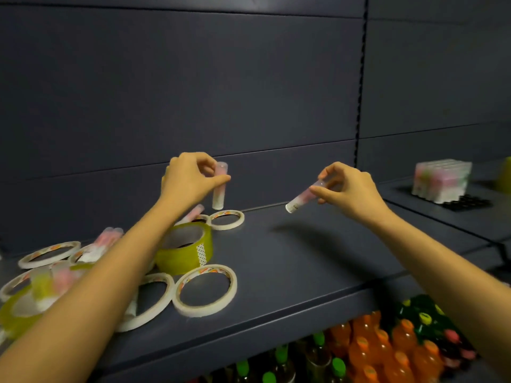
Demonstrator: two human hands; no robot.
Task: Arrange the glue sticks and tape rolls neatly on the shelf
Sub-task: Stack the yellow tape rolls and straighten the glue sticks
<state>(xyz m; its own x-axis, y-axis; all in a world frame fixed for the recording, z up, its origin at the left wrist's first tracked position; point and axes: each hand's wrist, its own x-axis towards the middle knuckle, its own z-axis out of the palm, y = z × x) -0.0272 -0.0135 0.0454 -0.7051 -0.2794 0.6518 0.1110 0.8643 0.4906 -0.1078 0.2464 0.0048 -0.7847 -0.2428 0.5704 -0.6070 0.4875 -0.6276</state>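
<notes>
Translucent cylindrical glue stick (219,186) in each hand

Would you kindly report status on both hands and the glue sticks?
Left hand pinches an upright glue stick near a thin tape roll. Right hand pinches a tilted glue stick above the shelf. Loose tape rolls and sticks heaped left.

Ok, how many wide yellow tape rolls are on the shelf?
2. One wide yellow tape roll sits just right of the left forearm; the other is at the near left corner, partly behind that forearm. More may be hidden under it.
</notes>
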